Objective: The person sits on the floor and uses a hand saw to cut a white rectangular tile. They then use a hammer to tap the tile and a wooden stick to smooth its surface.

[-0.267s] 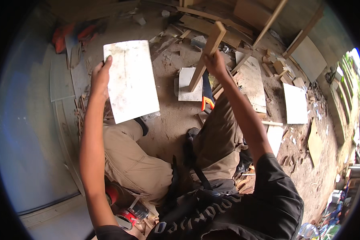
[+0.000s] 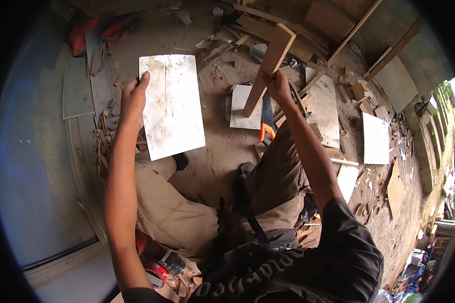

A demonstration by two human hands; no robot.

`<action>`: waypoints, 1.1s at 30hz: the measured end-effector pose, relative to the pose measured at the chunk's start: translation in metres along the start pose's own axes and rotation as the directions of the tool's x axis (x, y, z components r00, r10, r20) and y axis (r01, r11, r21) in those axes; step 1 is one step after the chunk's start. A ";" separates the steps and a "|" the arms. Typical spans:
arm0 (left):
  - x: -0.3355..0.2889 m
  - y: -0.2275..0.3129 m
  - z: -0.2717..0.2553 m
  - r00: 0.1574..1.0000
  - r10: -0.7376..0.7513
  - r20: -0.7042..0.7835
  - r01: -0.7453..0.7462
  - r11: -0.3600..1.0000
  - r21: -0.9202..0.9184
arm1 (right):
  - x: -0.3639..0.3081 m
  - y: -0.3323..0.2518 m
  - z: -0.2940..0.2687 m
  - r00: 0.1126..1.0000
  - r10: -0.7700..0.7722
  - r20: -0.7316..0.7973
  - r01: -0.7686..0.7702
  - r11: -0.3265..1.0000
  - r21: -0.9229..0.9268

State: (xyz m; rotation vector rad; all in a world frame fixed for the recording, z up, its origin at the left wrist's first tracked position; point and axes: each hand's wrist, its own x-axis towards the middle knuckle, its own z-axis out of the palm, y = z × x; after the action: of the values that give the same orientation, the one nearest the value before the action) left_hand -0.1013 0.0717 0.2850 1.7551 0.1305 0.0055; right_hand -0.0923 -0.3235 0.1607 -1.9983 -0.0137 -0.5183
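Observation:
My left hand (image 2: 135, 98) grips a white rectangular panel (image 2: 174, 108) by its left edge, the thumb lying on its smudged face. The panel is raised above my left knee. In my right hand (image 2: 277, 85) is a wooden plank (image 2: 275, 50), held upright and slightly tilted, fingers closed around its right side. Its lower end reaches a smaller white board (image 2: 240, 118) on the ground; whether it touches is unclear. Right beside that board lies a handsaw (image 2: 267, 132) with an orange and black handle, its dark blade partly hidden behind my right forearm.
A long pale board (image 2: 326, 108) lies right of the saw among wood scraps. Farther right are a white panel (image 2: 375, 139) and a diamond-shaped wood piece (image 2: 396, 189). Cans (image 2: 159, 272) stand by my left hip. A bluish sheet (image 2: 45, 177) borders the left side.
The plank has turned so more of its broad face shows. The white panel sits slightly farther right in view. Both hands keep their hold.

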 end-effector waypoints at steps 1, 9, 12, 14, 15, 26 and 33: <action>0.001 0.003 0.001 1.000 -0.006 0.006 0.006 1.000 0.007 | 0.007 -0.004 -0.002 1.000 -0.008 0.001 0.008 1.000 0.005; 0.000 -0.006 -0.009 0.982 -0.013 -0.190 0.022 0.999 0.042 | 0.012 0.006 0.024 0.993 -0.113 -0.018 0.110 0.987 -0.115; 0.003 -0.028 -0.018 0.942 -0.068 -0.327 0.098 0.992 0.074 | 0.012 0.024 0.025 0.998 -0.006 0.057 0.016 0.986 -0.165; 0.008 -0.048 -0.041 0.949 -0.059 -0.309 0.072 0.997 0.033 | 0.013 -0.001 0.028 0.996 0.050 0.074 -0.039 0.989 -0.142; 0.010 -0.049 -0.039 0.966 -0.066 -0.249 0.062 0.998 -0.022 | 0.014 -0.008 0.027 1.000 0.018 0.017 -0.015 0.990 -0.139; 0.005 -0.002 0.040 0.995 0.041 -0.094 -0.036 0.997 0.061 | -0.022 0.017 0.041 0.991 -0.020 -0.133 0.009 0.996 -0.089; 0.000 -0.003 -0.005 0.961 0.136 -0.242 -0.126 0.990 0.054 | -0.051 -0.040 0.075 0.966 -0.111 0.234 0.079 0.986 0.145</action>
State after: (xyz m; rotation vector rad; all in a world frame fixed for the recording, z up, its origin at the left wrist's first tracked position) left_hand -0.1016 0.0769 0.2832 1.7937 0.1948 0.3195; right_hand -0.1216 -0.2297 0.1478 -1.9236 -0.2897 -0.3222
